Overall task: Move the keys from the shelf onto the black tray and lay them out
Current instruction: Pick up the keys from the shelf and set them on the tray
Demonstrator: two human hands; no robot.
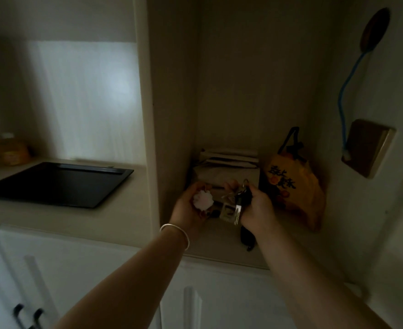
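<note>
Both my hands are inside the dim shelf niche [222,255]. My right hand [258,208] grips a bunch of keys [239,201] with a black fob and a silver key hanging down. My left hand [191,205], a silver bangle on its wrist, is closed around a white fluffy keychain [203,200]. A dark key fob [247,236] lies on the shelf below my right wrist. The black tray [53,184] sits empty on the counter to the left, beyond the niche's side wall.
At the back of the niche stands a pale box [226,174] with folded cloths on top, and an orange printed bag [295,191] at the right. A yellow jar [12,150] stands behind the tray. White cabinet doors [77,269] are below.
</note>
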